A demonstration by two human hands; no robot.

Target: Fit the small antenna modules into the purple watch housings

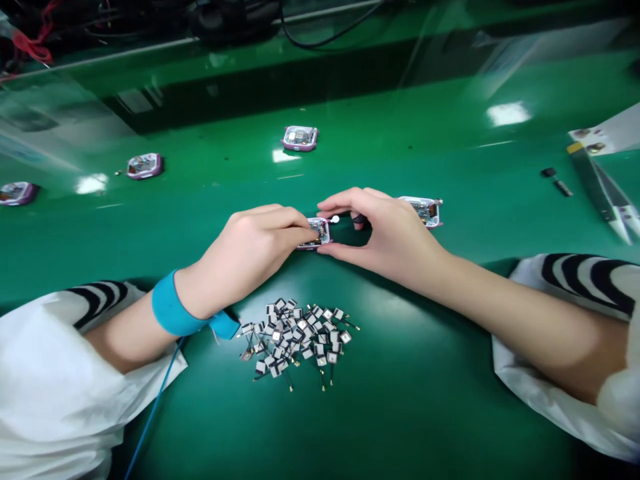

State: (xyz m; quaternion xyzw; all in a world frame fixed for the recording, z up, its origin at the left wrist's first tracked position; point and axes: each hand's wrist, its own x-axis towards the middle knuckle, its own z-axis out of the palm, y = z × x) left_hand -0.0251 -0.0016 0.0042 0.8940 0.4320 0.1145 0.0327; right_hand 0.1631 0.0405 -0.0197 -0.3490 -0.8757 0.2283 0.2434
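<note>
An open smartwatch case point(324, 230) with a bare circuit board lies on the green table between my hands. My left hand point(260, 243), wearing a blue wrist strap point(175, 307), has its fingertips pressed together over the board; whatever they pinch is hidden. From the other side, the thumb and forefinger of my right hand point(385, 230) curve around the case's right end and hold its edges. A small white disc point(335, 219) sticks out there. Something black point(358, 219) shows at a curled finger of my right hand. Behind that hand sits another open case point(427, 212), partly covered.
A pile of small square antenna modules point(300, 333) with short black leads lies nearest me. More open cases point(300, 138) are spread towards the back and left. Tweezers point(600, 187) and a small black piece point(549, 172) lie at right. A blue cord point(155, 410) trails from the strap.
</note>
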